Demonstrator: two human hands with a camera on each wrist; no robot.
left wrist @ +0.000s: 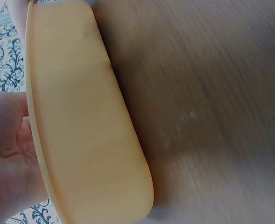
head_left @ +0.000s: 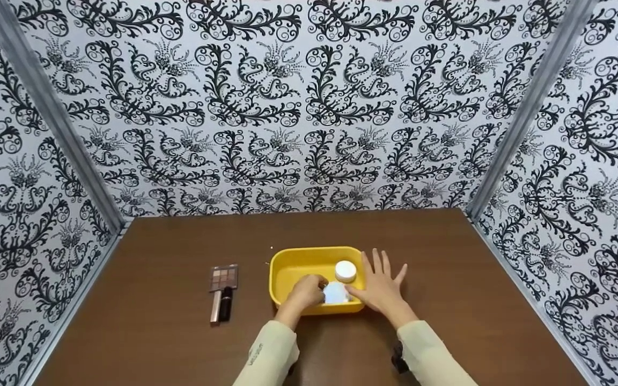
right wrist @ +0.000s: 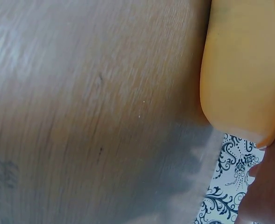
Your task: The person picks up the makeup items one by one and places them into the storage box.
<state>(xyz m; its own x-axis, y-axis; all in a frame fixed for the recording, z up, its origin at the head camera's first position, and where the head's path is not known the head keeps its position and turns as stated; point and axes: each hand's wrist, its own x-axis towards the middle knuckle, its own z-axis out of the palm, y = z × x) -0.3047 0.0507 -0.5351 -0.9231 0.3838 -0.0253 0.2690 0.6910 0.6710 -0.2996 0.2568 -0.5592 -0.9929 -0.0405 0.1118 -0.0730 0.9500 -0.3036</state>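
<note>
A yellow plastic tray (head_left: 301, 258) stands on the table, its outer wall filling much of the left wrist view. Inside its front right part is a pale blue-white object (head_left: 336, 294) of unclear kind. My left hand (head_left: 304, 292) reaches over the front rim, with curled fingers at that object's left edge; its fingertips are partly hidden. Over the tray's right rim lies my right hand (head_left: 381, 288), fingers straight and spread, the thumb by the object's right side. A round white-lidded jar (head_left: 345, 271) sits behind the object, near the right wall.
Left of the tray lie an eyeshadow palette (head_left: 224, 277), a slim pinkish tube (head_left: 215, 307) and a black tube (head_left: 226, 304). The brown table (head_left: 180, 241) is bounded by walls covered in black-and-white patterned paper (head_left: 309, 107).
</note>
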